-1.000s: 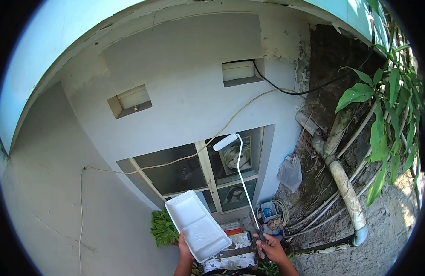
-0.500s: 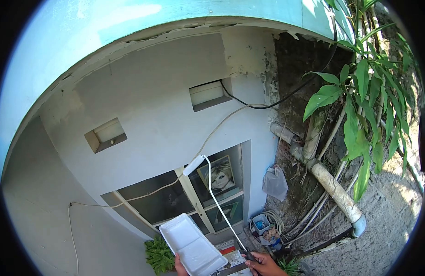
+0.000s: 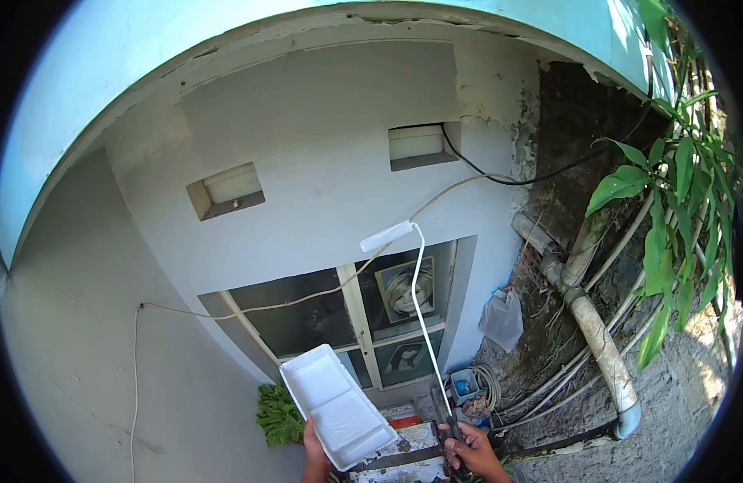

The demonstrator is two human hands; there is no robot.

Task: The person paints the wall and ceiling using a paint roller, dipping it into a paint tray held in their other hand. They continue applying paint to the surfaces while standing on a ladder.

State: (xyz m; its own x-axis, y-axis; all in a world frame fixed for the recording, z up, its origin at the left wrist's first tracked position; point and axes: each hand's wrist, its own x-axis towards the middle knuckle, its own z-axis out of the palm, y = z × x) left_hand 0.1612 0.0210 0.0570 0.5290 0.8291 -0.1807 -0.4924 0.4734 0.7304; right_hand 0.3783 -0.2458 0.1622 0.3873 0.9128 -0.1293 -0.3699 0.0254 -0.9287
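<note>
At the bottom centre my left hand grips the left edge of a white paint tray, which is tilted and coated with white paint. My right hand, to its right, is wrapped round the dark handle of a paint roller. The roller's long white rod rises from my fist. Its white sleeve is up in front of the wall, overlapping the area just above the window in this view.
A beige cable runs across the wall and window. Two recessed openings, one of them a right-hand niche, sit higher up. Right are a drain pipe, leafy plant and plastic bag. Below stand paint-spattered steps and a fern.
The roller has risen and its sleeve has swung to a flatter angle, now above the window frame. My view has shifted, so the wall sits further right. Both hands keep their grip.
</note>
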